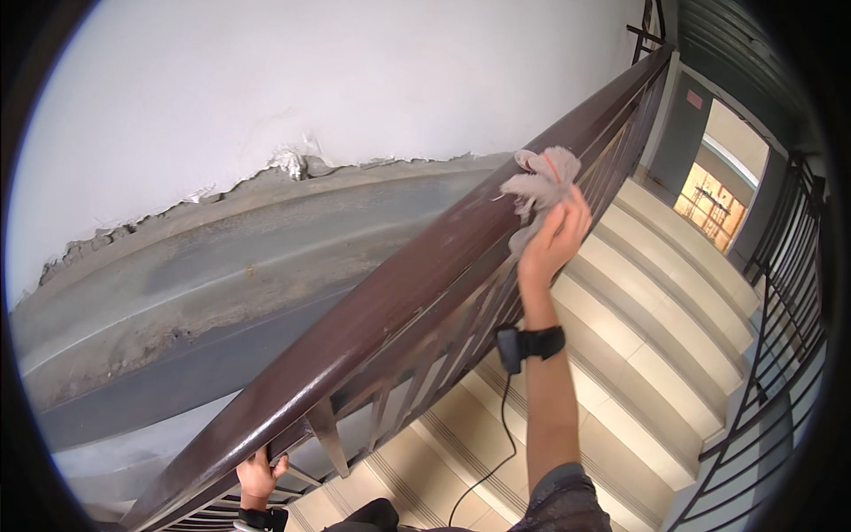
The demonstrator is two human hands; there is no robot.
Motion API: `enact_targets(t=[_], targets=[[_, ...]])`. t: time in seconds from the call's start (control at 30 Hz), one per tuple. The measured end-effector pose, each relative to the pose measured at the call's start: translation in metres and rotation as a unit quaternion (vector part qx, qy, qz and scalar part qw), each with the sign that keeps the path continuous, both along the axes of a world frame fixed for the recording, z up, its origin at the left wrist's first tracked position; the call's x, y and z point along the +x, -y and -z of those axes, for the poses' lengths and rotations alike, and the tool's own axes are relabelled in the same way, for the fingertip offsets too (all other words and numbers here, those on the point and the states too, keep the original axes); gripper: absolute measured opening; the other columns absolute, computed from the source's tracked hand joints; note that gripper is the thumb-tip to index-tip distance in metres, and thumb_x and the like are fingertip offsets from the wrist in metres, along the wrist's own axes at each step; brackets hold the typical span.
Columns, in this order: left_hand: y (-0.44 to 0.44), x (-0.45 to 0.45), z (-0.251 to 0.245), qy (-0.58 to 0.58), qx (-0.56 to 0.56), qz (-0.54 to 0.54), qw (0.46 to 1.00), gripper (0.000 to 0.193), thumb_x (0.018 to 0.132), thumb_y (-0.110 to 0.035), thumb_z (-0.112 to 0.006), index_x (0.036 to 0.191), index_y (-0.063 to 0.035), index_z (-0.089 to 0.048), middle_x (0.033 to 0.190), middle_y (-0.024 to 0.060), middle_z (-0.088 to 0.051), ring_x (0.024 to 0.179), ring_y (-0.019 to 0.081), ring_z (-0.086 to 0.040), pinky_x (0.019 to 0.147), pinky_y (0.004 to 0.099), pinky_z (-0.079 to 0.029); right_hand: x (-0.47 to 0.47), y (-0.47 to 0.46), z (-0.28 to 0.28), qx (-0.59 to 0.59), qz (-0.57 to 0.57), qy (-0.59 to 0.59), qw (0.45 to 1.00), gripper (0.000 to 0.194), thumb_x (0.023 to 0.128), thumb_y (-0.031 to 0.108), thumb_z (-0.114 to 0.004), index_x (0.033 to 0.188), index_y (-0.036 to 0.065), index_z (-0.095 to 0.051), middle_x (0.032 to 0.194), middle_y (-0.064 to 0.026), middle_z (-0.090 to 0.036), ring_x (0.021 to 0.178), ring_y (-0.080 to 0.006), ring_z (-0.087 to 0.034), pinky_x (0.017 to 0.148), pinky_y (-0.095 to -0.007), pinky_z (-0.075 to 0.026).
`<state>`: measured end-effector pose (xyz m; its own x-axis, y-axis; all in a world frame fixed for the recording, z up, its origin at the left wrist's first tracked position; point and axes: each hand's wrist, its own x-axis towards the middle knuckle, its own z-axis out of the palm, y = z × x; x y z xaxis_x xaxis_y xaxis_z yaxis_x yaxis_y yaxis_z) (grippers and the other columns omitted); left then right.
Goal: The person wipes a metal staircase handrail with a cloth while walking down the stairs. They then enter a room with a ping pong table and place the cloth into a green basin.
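Note:
My right hand (557, 233) is closed on a bunched greyish-white cloth (542, 183) with an orange-red stripe. The cloth lies over the upper stretch of a dark brown stair handrail (372, 299). My left hand (258, 473) is at the underside of the same rail, low in the view, its fingers partly hidden by the rail and its thumb showing. It appears to hold the rail's edge. Both wrists wear black straps, and a thin black cable hangs from the box on the right one.
Beige tiled stairs (638, 359) run beneath the railing. Dark metal bars (764, 372) line the far right side. A doorway (725, 173) opens at the upper right. Past the rail are a grey ledge (266, 246) and a white wall (319, 73) with a rough plaster edge.

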<state>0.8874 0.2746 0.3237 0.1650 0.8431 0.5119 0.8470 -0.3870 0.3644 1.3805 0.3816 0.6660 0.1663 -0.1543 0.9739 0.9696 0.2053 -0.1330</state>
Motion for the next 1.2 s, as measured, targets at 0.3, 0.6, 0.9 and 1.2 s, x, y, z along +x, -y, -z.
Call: enact_targets(t=[0.3, 0.6, 0.9, 1.2], targets=[[0.002, -0.001, 0.004, 0.020, -0.025, -0.009, 0.999, 0.055, 0.078, -0.046, -0.067, 0.111, -0.0036, -0.061, 0.104, 0.0221, -0.063, 0.098, 0.0450, -0.058, 0.093, 0.0552, -0.040, -0.163, 0.053, 0.188, -0.240, -0.243, -0.212, 0.916, 0.027, 0.091, 0.008, -0.066, 0.117, 0.012, -0.061, 0.125, -0.0083, -0.050, 0.120, -0.0261, -0.040, 0.097, -0.0417, -0.038], [0.001, -0.007, -0.001, -0.002, -0.050, 0.014, 0.999, 0.052, 0.082, -0.042, -0.067, 0.113, -0.0017, -0.059, 0.103, 0.0238, -0.062, 0.098, 0.0453, -0.057, 0.089, 0.0539, -0.042, -0.067, 0.051, 0.141, -0.366, -0.039, 0.187, 0.911, 0.023, 0.094, 0.011, -0.057, 0.115, 0.006, -0.067, 0.137, -0.0170, -0.055, 0.117, -0.0377, -0.050, 0.103, -0.0503, -0.040], [0.030, 0.032, -0.072, 0.033, 0.009, 0.105, 0.994, 0.053, 0.080, -0.008, -0.070, 0.130, -0.0018, -0.052, 0.124, 0.0235, -0.055, 0.110, 0.0428, -0.056, 0.093, 0.0484, -0.047, -0.035, 0.014, 0.090, -0.230, 0.011, -0.089, 0.969, 0.032, 0.096, 0.006, -0.053, 0.128, 0.005, -0.055, 0.145, -0.0203, -0.040, 0.120, -0.0393, -0.038, 0.102, -0.0477, -0.034], [0.005, 0.099, -0.215, -0.074, 0.340, 0.165, 0.923, 0.037, 0.069, -0.007, -0.074, 0.105, -0.0123, -0.069, 0.125, 0.0162, -0.058, 0.116, 0.0353, -0.057, 0.096, 0.0487, -0.048, -0.197, 0.101, 0.250, -0.332, -0.325, -0.082, 0.882, 0.044, 0.074, -0.012, -0.060, 0.115, 0.004, -0.056, 0.134, -0.0224, -0.036, 0.122, -0.0406, -0.042, 0.102, -0.0492, -0.037]])
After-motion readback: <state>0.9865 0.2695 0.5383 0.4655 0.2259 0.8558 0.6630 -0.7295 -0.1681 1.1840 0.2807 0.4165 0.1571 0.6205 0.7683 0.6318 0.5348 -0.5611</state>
